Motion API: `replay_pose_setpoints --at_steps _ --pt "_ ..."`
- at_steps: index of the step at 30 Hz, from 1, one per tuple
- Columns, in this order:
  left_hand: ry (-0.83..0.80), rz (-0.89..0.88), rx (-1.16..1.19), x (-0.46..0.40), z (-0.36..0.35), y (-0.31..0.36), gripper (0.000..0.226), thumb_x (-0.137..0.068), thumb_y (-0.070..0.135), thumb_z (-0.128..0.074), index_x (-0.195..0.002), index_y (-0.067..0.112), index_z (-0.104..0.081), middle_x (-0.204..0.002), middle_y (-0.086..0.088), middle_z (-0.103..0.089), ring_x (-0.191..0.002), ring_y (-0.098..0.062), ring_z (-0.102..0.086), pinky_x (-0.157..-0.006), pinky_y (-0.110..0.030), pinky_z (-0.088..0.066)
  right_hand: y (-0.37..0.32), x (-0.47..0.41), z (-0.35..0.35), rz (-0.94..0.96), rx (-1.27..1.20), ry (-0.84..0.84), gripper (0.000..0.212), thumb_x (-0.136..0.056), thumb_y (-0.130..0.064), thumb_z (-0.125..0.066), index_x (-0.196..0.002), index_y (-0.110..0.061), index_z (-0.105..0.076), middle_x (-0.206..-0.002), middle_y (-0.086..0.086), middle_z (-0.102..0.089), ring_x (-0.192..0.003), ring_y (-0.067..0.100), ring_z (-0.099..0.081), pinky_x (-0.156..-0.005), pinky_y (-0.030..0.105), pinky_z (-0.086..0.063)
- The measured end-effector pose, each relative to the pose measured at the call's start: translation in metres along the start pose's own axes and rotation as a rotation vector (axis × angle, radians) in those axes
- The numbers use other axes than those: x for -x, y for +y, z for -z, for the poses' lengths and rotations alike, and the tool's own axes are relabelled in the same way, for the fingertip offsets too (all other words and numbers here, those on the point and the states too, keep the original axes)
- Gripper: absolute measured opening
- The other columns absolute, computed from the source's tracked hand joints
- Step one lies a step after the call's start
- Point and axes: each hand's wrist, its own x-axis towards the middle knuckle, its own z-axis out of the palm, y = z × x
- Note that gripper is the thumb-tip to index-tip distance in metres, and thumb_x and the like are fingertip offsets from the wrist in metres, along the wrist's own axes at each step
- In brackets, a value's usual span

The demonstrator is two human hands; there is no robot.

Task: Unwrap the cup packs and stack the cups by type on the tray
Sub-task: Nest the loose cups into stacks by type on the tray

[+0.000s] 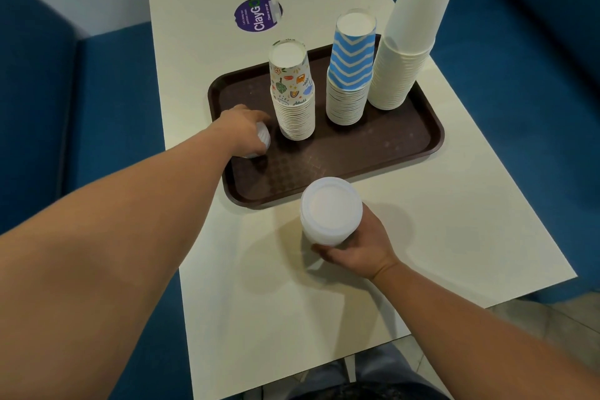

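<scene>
Left hand [242, 128] gripping small white cups [262, 137] at the tray's [406, 146] left edge, right hand [358, 247] holding a white cup stack [330, 216] just off its near edge, three stacks crowding the far side.

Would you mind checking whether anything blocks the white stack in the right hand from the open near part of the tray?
Nothing visible does. The right hand holds the white stack just off the tray's near edge, and the tray surface straight ahead is bare. The left hand, gripping a small white cup, sits off to the left.
</scene>
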Motion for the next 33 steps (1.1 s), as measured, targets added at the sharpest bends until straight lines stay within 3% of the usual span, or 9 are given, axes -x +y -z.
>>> replay_pose_setpoints --at_steps 5,9,14,17,19,21,24,27,33 --pt "0.021 0.030 0.006 0.000 -0.006 0.001 0.068 -0.072 0.041 -0.072 -0.136 0.039 -0.046 -0.133 -0.007 -0.046 -0.127 -0.031 -0.042 -0.100 -0.047 -0.046 0.001 -0.001 -0.001 -0.003 0.018 -0.008 0.070 -0.050 -0.060 -0.075 -0.112 -0.053 -0.044 -0.115 -0.035 -0.050 -0.108 -0.026 -0.044 -0.089 -0.003 -0.031" --pt "0.022 0.059 0.018 0.002 -0.007 0.003 0.085 -0.072 0.046 -0.079 -0.144 0.039 -0.035 -0.145 -0.007 -0.037 -0.130 -0.034 -0.041 -0.102 -0.049 -0.046 0.000 0.000 -0.001 0.010 0.003 0.001 0.069 -0.049 -0.059 -0.074 -0.111 -0.053 -0.044 -0.114 -0.035 -0.049 -0.107 -0.027 -0.044 -0.088 -0.003 -0.032" --pt "0.118 0.094 0.103 0.038 0.008 -0.001 0.110 -0.065 0.047 -0.085 -0.152 0.027 -0.021 -0.159 -0.006 -0.020 -0.141 -0.034 -0.029 -0.107 -0.052 -0.038 0.003 0.000 -0.001 0.004 -0.027 -0.010 0.077 -0.051 -0.056 -0.080 -0.115 -0.072 -0.041 -0.116 -0.042 -0.053 -0.113 -0.015 -0.050 -0.099 0.019 -0.043" --pt "0.249 0.061 0.228 0.088 0.010 0.009 0.082 -0.077 0.038 -0.078 -0.146 0.021 -0.037 -0.154 -0.004 -0.030 -0.136 -0.028 -0.036 -0.109 -0.046 -0.038 0.002 0.001 0.000 0.007 -0.037 -0.008 0.075 -0.050 -0.056 -0.080 -0.114 -0.070 -0.043 -0.115 -0.044 -0.053 -0.112 -0.018 -0.049 -0.095 0.013 -0.041" --pt "0.354 -0.028 0.348 0.125 0.004 0.028 0.052 -0.085 0.036 -0.070 -0.132 0.021 -0.053 -0.138 0.001 -0.048 -0.119 -0.020 -0.051 -0.100 -0.035 -0.046 0.000 0.002 0.001 0.012 -0.034 -0.002 0.071 -0.050 -0.057 -0.080 -0.113 -0.059 -0.046 -0.113 -0.041 -0.053 -0.108 -0.018 -0.050 -0.091 0.005 -0.038" --pt "0.374 -0.195 0.429 0.157 0.000 0.053 0.040 -0.087 0.041 -0.067 -0.121 0.022 -0.060 -0.121 0.007 -0.056 -0.107 -0.010 -0.053 -0.092 -0.019 -0.045 -0.003 0.001 0.002 0.025 0.001 -0.002 0.072 -0.050 -0.058 -0.079 -0.113 -0.050 -0.046 -0.113 -0.038 -0.049 -0.101 -0.015 -0.049 -0.087 -0.003 -0.033" --pt "0.304 -0.418 0.362 0.181 0.000 0.080 0.066 -0.079 0.055 -0.070 -0.134 0.025 -0.051 -0.137 0.007 -0.049 -0.123 -0.003 -0.039 -0.100 -0.004 -0.022 -0.004 0.001 0.004 0.066 0.052 0.001 0.076 -0.055 -0.057 -0.078 -0.123 -0.039 -0.048 -0.111 -0.035 -0.050 -0.099 -0.013 -0.050 -0.081 -0.005 -0.033" --pt "0.185 -0.418 0.224 0.183 0.000 0.090 0.100 -0.068 0.064 -0.074 -0.150 0.037 -0.024 -0.153 0.011 -0.029 -0.138 -0.007 -0.024 -0.109 -0.020 -0.021 -0.004 0.001 0.003 0.067 0.061 0.002 0.068 -0.062 -0.048 -0.079 -0.123 -0.043 -0.049 -0.110 -0.031 -0.056 -0.101 -0.020 -0.051 -0.080 -0.002 -0.037" --pt "0.179 -0.430 0.131 0.177 -0.003 0.093 0.097 -0.072 0.054 -0.074 -0.151 0.037 -0.020 -0.149 0.009 -0.036 -0.133 -0.013 -0.034 -0.108 -0.027 -0.029 0.001 0.000 0.002 0.062 0.098 0.008 0.073 -0.061 -0.057 -0.075 -0.126 -0.042 -0.047 -0.116 -0.024 -0.057 -0.104 -0.018 -0.050 -0.082 -0.001 -0.036"
